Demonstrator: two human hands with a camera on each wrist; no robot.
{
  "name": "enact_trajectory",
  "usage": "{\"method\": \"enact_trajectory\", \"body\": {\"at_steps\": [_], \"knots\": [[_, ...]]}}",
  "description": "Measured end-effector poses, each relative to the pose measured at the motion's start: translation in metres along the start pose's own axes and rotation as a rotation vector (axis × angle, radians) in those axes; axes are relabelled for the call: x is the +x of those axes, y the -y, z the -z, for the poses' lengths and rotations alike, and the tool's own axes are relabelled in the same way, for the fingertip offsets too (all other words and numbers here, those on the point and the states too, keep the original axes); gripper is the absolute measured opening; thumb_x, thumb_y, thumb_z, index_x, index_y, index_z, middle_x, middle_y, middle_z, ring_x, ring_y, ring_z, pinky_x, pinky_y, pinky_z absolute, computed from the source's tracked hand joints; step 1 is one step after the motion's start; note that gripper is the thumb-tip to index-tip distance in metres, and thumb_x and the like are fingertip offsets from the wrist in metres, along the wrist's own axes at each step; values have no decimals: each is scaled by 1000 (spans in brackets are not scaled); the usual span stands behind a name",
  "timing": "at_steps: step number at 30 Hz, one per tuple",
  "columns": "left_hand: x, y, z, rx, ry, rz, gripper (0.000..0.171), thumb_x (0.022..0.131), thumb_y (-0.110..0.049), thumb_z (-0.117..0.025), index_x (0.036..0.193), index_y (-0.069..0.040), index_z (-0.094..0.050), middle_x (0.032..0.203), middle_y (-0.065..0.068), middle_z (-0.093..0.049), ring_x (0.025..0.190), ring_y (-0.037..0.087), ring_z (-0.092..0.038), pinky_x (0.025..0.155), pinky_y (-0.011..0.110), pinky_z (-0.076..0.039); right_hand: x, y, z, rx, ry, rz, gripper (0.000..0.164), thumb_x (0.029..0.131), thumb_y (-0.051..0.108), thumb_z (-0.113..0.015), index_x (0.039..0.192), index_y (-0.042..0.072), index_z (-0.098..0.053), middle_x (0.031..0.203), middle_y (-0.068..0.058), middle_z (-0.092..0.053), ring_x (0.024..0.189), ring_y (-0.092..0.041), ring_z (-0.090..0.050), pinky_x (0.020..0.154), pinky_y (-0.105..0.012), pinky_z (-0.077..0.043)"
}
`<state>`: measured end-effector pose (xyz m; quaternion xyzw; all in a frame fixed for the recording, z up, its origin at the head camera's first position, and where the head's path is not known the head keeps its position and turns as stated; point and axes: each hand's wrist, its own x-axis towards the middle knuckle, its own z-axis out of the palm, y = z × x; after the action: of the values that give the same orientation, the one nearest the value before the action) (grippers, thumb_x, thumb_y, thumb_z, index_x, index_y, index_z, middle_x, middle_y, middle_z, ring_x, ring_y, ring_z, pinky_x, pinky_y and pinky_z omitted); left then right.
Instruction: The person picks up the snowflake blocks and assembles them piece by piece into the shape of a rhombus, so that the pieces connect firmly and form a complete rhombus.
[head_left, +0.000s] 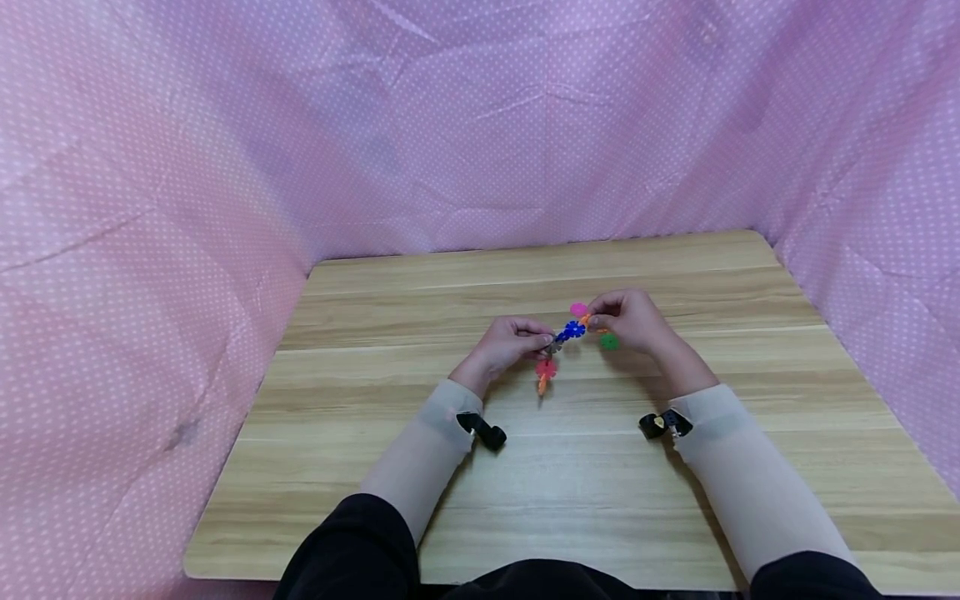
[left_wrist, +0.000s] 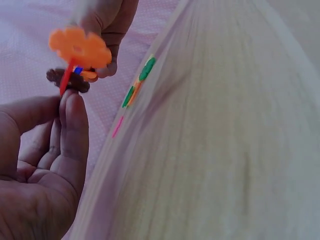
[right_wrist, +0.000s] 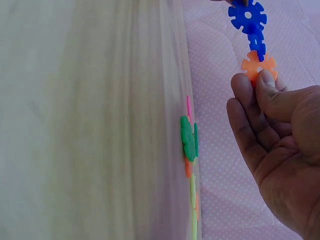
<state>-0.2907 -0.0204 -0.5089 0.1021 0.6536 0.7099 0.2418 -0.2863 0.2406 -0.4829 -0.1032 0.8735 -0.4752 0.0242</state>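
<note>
Between my two hands stretches a chain of joined, notched plastic discs. My left hand (head_left: 508,346) pinches it near a brown disc (left_wrist: 75,82). From that end a red disc (head_left: 547,368) and an orange disc (left_wrist: 80,47) hang downward. Toward the right come blue discs (right_wrist: 248,17), which lead to another orange disc (right_wrist: 259,63). My right hand (head_left: 633,319) pinches this orange disc between thumb and fingertips. The chain is held above the tabletop. My left fingers partly hide the brown disc.
Loose discs lie on the wooden table (head_left: 570,500): a pink one (head_left: 577,309) behind the chain, a green one (head_left: 609,342) below my right hand, and several more seen edge-on in the right wrist view. A pink dotted curtain (head_left: 480,125) surrounds the table's back and sides.
</note>
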Motion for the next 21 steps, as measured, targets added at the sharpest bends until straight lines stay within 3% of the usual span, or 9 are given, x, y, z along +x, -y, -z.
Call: {"method": "enact_trajectory", "body": {"at_steps": [5, 11, 14, 21], "knots": [[0, 1, 0, 4, 34, -8, 19, 98, 1, -72, 114, 11, -73, 98, 13, -78, 81, 17, -74, 80, 35, -64, 0, -1, 2, 38, 13, -21, 5, 98, 1, -73, 100, 1, -78, 100, -14, -76, 90, -22, -69, 75, -29, -59], [0, 2, -1, 31, 47, -17, 20, 101, -5, -69, 115, 10, -73, 95, 10, -78, 83, 17, -73, 78, 33, -63, -1, 2, 3, 150, 87, -29, 11, 100, -2, -68, 107, -5, -76, 104, -19, -75, 94, -31, -74, 85, -44, -63], [1, 4, -2, 39, 34, -27, 23, 101, -8, -71, 117, 8, -73, 96, 6, -77, 84, 15, -72, 79, 31, -61, 0, 3, 1, 180, 127, -17, 11, 99, -3, -68, 106, -5, -76, 104, -19, -75, 95, -34, -74, 86, -46, -62], [2, 4, -7, 44, 39, -33, 23, 98, -12, -76, 116, 2, -76, 104, 8, -79, 91, 12, -72, 83, 28, -60, 0, 2, -6, 134, 170, 57, 9, 97, -3, -71, 102, -1, -78, 99, -13, -77, 89, -23, -74, 79, -43, -62]]}}
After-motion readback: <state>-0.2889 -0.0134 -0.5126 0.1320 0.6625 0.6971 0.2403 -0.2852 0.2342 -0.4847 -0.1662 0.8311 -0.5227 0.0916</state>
